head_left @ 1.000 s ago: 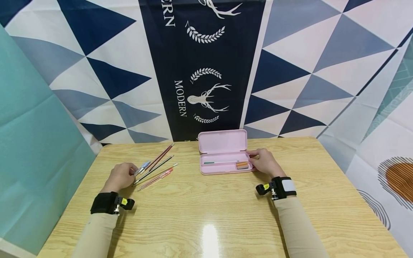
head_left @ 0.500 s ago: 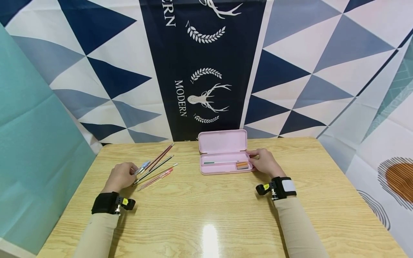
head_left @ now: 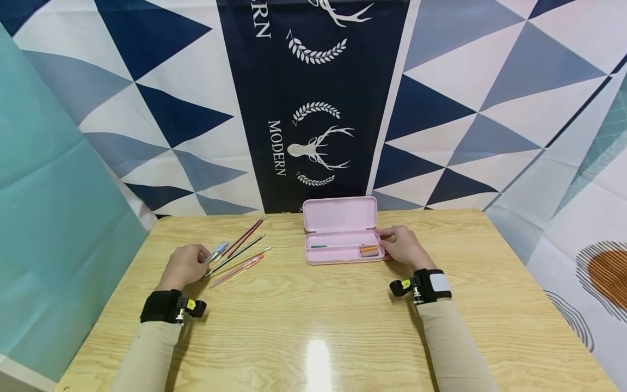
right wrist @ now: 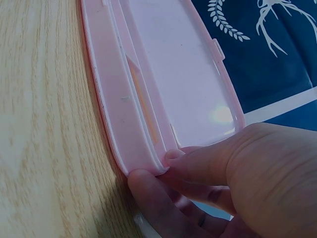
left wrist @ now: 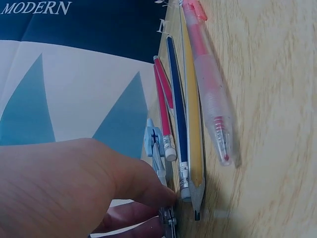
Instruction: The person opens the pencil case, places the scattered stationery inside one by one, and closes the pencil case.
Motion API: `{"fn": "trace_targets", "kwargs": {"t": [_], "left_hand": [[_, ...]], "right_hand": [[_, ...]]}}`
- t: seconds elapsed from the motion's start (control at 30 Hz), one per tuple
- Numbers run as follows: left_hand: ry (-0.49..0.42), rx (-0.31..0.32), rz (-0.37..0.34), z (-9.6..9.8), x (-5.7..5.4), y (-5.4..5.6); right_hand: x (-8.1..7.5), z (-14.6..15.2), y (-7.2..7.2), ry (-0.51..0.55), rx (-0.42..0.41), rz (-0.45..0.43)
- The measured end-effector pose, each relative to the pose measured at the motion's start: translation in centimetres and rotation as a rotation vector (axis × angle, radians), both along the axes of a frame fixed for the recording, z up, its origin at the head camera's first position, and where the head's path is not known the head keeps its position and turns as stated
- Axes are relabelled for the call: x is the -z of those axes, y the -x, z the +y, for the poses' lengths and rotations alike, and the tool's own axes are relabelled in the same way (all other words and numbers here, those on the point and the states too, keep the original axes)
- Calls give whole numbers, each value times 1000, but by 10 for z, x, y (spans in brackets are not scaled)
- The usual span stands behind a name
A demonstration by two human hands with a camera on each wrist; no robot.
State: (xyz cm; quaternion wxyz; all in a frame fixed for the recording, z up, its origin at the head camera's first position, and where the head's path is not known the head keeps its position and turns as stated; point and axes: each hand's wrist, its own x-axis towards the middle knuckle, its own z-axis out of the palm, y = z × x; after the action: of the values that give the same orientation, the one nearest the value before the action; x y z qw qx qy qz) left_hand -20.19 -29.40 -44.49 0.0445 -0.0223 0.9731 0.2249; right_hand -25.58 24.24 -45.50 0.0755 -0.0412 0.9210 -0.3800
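My left hand (head_left: 183, 267) pinches a light blue drawing compass (left wrist: 154, 139) between thumb and fingers, at the table's left side. In the left wrist view its metal legs run down past my thumb. Beside it lie red pencils (head_left: 243, 238), a dark blue pencil (left wrist: 178, 109), a yellow pencil (left wrist: 194, 124) and a pink pen (left wrist: 210, 84). At the back middle, a pink pencil case (head_left: 343, 254) lies with its lid raised. My right hand (head_left: 404, 247) grips the case's right end, thumb on the rim and fingers outside. An orange and grey eraser (head_left: 369, 251) sits in its small compartment.
A slim green-tipped stick (head_left: 319, 246) lies in the case's long compartment. The wooden table (head_left: 274, 326) ends at a patterned cloth (head_left: 313, 109) hanging behind it. A teal sheet (head_left: 59, 218) borders the left side.
The head view has shifted very slightly. Both hands keep their grips, and the pencils and the pink case stay in place.
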Motion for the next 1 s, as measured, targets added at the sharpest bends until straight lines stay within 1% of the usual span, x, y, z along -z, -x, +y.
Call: {"fn": "trace_targets", "kwargs": {"t": [0.2, 0.5, 0.73, 1.0], "left_hand": [[-5, -2, 9, 0, -2, 0], [2, 11, 62, 2, -4, 4], [-3, 8, 96, 4, -10, 3], [-4, 32, 152, 5, -17, 3]], "right_hand": [[1, 0, 0, 8, 1, -10], [1, 4, 0, 7, 6, -17], [2, 3, 2, 10, 2, -13], [2, 1, 4, 7, 6, -23]]}}
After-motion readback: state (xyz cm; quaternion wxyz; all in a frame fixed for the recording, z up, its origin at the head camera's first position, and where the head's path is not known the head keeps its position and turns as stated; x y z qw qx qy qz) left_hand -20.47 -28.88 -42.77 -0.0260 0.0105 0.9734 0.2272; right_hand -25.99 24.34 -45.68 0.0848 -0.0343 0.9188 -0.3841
